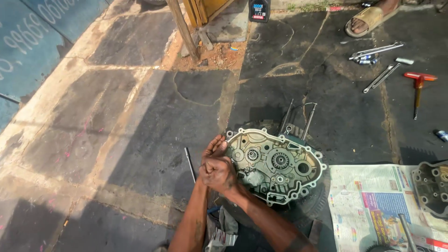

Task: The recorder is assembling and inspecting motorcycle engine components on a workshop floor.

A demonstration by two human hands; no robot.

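An open engine crankcase half [275,164], pale metal with gears and bearings inside, lies flat on a black tyre [318,205]. Both my hands meet at its left rim. My left hand [214,147] is the upper one, its fingers bunched together against the rim near a bolt hole. Whether it holds something small is hidden. My right hand [218,173] sits just below it, clenched in a fist that touches the left hand, and I see nothing in it. Studs and a bent wire [298,116] stick out behind the case.
A thin metal rod [190,163] lies left of my hands. Newspaper [373,205] at right carries another engine casting [431,186]. Spanners [375,50], a red-handled T-driver [418,88], an oil bottle [259,10] and another person's sandalled foot [371,18] are farther back. Rags [224,228] lie by my arms.
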